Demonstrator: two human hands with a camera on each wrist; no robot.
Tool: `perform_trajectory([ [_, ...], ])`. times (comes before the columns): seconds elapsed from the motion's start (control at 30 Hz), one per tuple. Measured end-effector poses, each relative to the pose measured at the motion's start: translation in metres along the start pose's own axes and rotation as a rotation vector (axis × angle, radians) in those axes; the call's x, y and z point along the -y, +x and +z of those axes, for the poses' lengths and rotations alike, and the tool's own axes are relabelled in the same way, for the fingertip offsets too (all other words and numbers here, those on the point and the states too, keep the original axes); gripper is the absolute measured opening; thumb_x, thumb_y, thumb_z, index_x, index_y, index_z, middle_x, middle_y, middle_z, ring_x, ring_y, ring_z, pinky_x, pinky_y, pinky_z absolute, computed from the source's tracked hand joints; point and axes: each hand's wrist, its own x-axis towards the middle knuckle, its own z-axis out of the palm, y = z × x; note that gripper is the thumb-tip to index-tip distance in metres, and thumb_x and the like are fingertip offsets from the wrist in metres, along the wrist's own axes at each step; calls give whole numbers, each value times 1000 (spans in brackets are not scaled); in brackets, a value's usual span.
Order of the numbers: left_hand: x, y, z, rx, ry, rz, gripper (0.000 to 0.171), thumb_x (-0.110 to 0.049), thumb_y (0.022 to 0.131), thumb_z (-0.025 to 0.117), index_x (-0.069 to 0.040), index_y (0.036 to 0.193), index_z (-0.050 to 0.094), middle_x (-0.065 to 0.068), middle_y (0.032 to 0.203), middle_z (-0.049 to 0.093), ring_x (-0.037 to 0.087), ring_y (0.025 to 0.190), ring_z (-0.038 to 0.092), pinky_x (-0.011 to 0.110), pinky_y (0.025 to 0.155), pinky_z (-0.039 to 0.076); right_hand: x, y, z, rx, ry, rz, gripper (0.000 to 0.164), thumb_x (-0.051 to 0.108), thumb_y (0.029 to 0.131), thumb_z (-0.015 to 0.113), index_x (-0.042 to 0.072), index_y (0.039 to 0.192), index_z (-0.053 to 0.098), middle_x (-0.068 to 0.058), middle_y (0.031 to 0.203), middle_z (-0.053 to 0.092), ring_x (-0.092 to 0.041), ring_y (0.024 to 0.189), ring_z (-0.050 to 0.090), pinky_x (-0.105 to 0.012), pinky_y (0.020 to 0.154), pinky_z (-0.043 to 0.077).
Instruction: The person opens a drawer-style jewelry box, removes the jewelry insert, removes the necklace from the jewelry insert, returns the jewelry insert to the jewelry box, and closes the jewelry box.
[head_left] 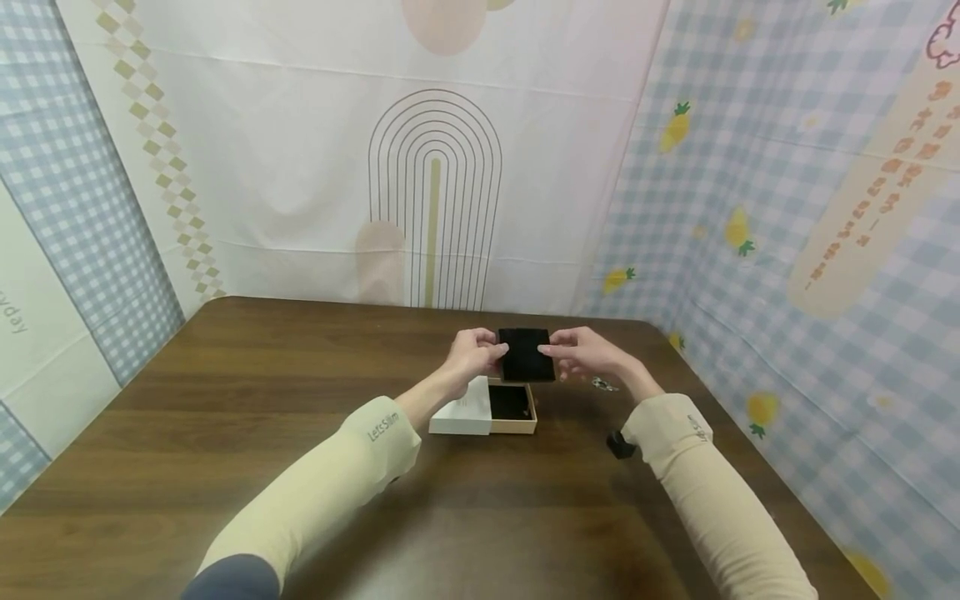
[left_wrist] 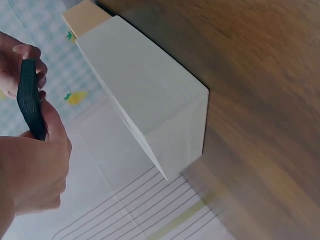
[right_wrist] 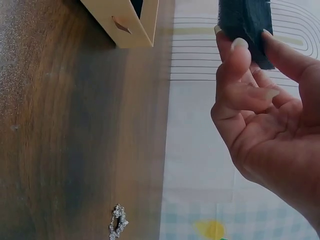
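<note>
Both hands hold a black square foam pad [head_left: 527,354] above a small box. The left hand [head_left: 476,353] pinches its left edge, thumb on the face toward me. At the opposite edge, the right hand [head_left: 588,352] grips it between thumb and fingers, as the right wrist view also shows. Below lies a drawer-style box: a white sleeve [head_left: 467,410] with a cream inner tray [head_left: 513,426] pulled partly out to the right. The tray's inside [head_left: 510,402] looks black. A sparkling jewelled piece [right_wrist: 118,222] lies on the table near the right hand.
The brown wooden table [head_left: 225,433] runs back to a white printed curtain [head_left: 300,167]. A blue checked curtain [head_left: 817,167] hangs along the right side. A small black object [head_left: 620,445] shows beside the right cuff, probably the wrist camera.
</note>
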Motion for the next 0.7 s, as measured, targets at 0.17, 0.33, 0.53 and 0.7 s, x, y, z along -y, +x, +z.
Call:
perform_trajectory([
  [0.17,5,-2,-11,143,203,29,59,-31,93,63,5,137,45,21,135,55,31,116,61,43,103,47,-1,-1,-1,-16,10,-17,39,44,91,62,6,100,55,-5,66,57,-15,51,45,-26,45,33],
  [0.33,8,-5,-31,273,579,76,80,-50,87,65,-2,145,38,15,150,41,30,138,40,46,111,37,0,-3,-2,-30,12,11,37,41,92,63,6,105,58,-7,65,55,-14,53,48,-25,46,35],
  [0.53,10,-8,-48,410,940,152,92,-45,81,74,3,147,31,21,151,38,35,141,34,46,115,32,-3,-7,-2,1,-22,25,34,34,94,62,2,105,60,-5,62,51,-14,55,48,-24,49,37],
  [0.7,14,-11,-52,451,1040,164,95,-36,75,82,6,145,33,23,141,47,34,129,45,44,108,40,-7,-8,-2,28,-80,31,32,33,94,63,2,104,63,-2,59,49,-15,55,47,-25,49,35],
])
